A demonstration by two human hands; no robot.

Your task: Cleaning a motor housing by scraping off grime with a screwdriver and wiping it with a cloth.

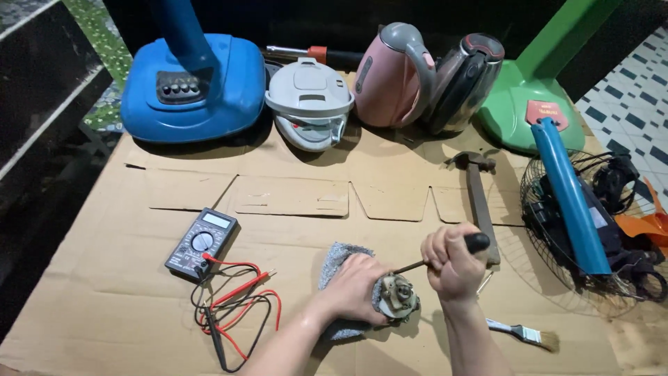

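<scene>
Grey cloth (339,259) x1, motor (397,296) x1, screwdriver (445,253) x1, kettles x2.

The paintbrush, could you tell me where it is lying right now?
In the head view, the paintbrush lies on the cardboard at lower right, just right of the right hand's forearm, below the hammer.

Bright light falls from above onto the cardboard (139,292). The picture is sharp in the middle. Shiny spots glow on the kettles (431,73) at 12 o'clock. Short dark shadows sit under things. The edges at 9 and 11 o'clock are dim and bend a little.
</scene>
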